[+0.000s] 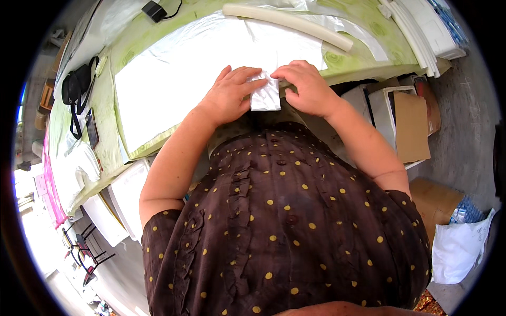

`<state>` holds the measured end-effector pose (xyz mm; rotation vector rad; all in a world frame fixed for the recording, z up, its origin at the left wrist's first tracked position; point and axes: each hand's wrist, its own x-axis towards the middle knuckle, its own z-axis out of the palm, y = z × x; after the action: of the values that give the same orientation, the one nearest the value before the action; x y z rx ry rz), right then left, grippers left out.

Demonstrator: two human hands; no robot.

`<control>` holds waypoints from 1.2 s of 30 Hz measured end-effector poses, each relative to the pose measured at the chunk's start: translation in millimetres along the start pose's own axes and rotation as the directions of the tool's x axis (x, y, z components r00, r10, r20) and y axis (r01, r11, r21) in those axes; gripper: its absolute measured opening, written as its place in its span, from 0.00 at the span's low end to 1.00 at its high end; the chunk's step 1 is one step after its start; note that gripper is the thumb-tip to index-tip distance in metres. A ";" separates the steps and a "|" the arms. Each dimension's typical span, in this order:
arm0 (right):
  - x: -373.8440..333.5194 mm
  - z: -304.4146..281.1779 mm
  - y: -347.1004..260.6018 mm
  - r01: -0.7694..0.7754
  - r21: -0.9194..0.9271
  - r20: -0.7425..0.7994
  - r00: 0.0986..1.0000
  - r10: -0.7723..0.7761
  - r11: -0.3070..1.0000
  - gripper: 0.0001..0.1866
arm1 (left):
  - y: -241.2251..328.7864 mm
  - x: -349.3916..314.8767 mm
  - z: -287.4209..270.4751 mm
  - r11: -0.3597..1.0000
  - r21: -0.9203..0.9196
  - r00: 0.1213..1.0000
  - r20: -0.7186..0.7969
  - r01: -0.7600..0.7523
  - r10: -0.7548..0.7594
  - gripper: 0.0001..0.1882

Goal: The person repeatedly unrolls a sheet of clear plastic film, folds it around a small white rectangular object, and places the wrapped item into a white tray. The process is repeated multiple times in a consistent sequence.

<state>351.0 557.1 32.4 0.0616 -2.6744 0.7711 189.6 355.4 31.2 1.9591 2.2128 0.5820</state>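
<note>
A small, flat, rectangular packet of shiny silvery-white plastic (266, 99) sits between the hands at the near edge of the green-patterned, cloth-covered surface (345, 64). The left hand (227, 95) reaches its fingers over the packet's left side; whether that grip pinches it, I cannot tell. The right hand (307, 88) has its fingers bent at the packet's upper right corner, its thumb set apart, the grip fairly wide. Beyond them spreads a broad, bright white plastic sheet (174, 73). A long, cream-coloured cylindrical roll (290, 25) lies toward the far edge. Near the left edge rests a black fabric bag with a strap (77, 85).
</note>
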 end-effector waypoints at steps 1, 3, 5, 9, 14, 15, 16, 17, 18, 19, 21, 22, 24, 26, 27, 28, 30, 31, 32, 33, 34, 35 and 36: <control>1.3 0.0 4.3 0.024 -0.030 0.020 1.000 -0.023 0.999 0.21 | 0.2 1.3 -0.5 1.000 -0.017 1.000 -0.003 0.007 -0.007 0.30; 1.8 1.2 11.2 0.074 -0.086 0.063 0.996 -0.068 0.994 0.21 | 1.3 4.5 1.1 0.998 -0.053 0.997 -0.065 0.033 -0.036 0.28; 3.6 0.8 11.1 0.090 -0.092 0.057 0.995 -0.085 0.992 0.19 | 2.8 6.5 8.6 0.993 -0.093 0.979 -0.183 0.077 -0.093 0.23; 10.6 2.1 13.6 0.043 -0.072 0.071 0.997 -0.038 0.996 0.13 | 0.2 11.4 18.8 0.979 -0.159 0.937 -0.302 0.131 -0.175 0.11; 24.7 8.7 17.7 -0.190 -0.152 0.059 0.978 0.201 0.970 0.11 | -0.6 23.2 19.5 0.948 -0.085 0.900 -0.297 0.307 -0.319 0.12; 28.0 10.1 17.4 -0.240 -0.163 0.064 0.965 0.253 0.957 0.13 | -0.9 25.1 19.8 0.942 -0.070 0.892 -0.306 0.328 -0.333 0.12; 30.4 12.0 17.5 -0.257 -0.192 0.063 0.960 0.273 0.947 0.15 | -0.8 27.2 20.7 0.936 -0.054 0.883 -0.315 0.349 -0.348 0.13; 32.1 14.5 17.9 -0.274 -0.221 0.061 0.954 0.293 0.936 0.16 | -0.3 28.8 21.5 0.928 -0.039 0.874 -0.325 0.370 -0.362 0.14; 33.9 16.3 17.5 -0.290 -0.250 0.058 0.948 0.313 0.924 0.17 | 0.9 30.1 22.2 0.918 -0.042 0.863 -0.329 0.393 -0.384 0.14; 36.2 17.3 16.3 -0.305 -0.273 0.062 0.941 0.333 0.913 0.17 | 2.0 31.3 22.9 0.908 -0.046 0.851 -0.333 0.416 -0.407 0.14; 40.2 18.7 13.8 -0.334 -0.316 0.067 0.926 0.372 0.888 0.18 | 3.5 33.3 22.3 0.890 -0.038 0.836 -0.327 0.454 -0.440 0.14; 42.4 18.3 12.0 -0.345 -0.328 0.078 0.918 0.390 0.879 0.18 | 4.2 33.7 21.3 0.883 -0.027 0.833 -0.318 0.469 -0.453 0.13; 46.2 16.4 8.5 -0.367 -0.351 0.100 0.900 0.424 0.862 0.19 | 5.8 33.7 20.6 0.860 -0.025 0.817 -0.299 0.510 -0.494 0.13; 47.0 16.5 6.7 -0.391 -0.347 0.087 0.891 0.445 0.852 0.19 | 7.7 34.3 19.4 0.828 -0.041 0.790 -0.277 0.560 -0.547 0.16; 47.4 16.5 5.9 -0.404 -0.345 0.081 0.887 0.455 0.847 0.19 | 6.0 34.6 22.4 0.889 -0.037 0.818 -0.377 0.455 -0.435 0.18; 47.7 16.2 5.5 -0.408 -0.337 0.084 0.885 0.459 0.849 0.18 | 5.7 34.7 25.2 0.938 -0.021 0.824 -0.471 0.347 -0.315 0.21; 48.0 14.6 4.9 -0.416 -0.321 0.092 0.881 0.465 0.851 0.18 | 7.7 32.5 27.5 0.964 0.094 0.901 -0.388 0.249 -0.195 0.31; 47.6 13.5 2.5 -0.437 -0.287 0.078 0.876 0.476 0.853 0.18 | 9.6 33.6 29.0 0.952 0.152 0.932 -0.295 0.266 -0.213 0.33; 47.0 12.1 -1.0 -0.457 -0.252 0.065 0.871 0.486 0.853 0.19 | 11.2 34.8 30.7 0.938 0.211 0.951 -0.200 0.276 -0.235 0.34; 47.0 11.5 -3.2 -0.476 -0.216 0.053 0.866 0.497 0.853 0.20 | 11.7 35.6 31.7 0.921 0.269 0.960 -0.104 0.281 -0.262 0.36; 47.2 12.1 -3.0 -0.471 -0.213 0.027 0.873 0.487 0.856 0.22 | 11.3 38.3 29.4 0.920 0.245 0.952 -0.040 0.305 -0.305 0.38; 47.0 13.6 -2.3 -0.466 -0.210 0.002 0.879 0.477 0.859 0.23 | 12.0 40.2 26.5 0.919 0.245 0.950 -0.033 0.309 -0.310 0.38; 47.2 14.5 -2.0 -0.461 -0.206 -0.023 0.884 0.466 0.863 0.25 | 13.8 42.3 22.7 0.918 0.245 0.948 -0.026 0.313 -0.316 0.38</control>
<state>302.4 550.4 38.4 -0.6541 -2.8104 0.6157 203.9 402.4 22.0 1.6362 2.6244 0.2568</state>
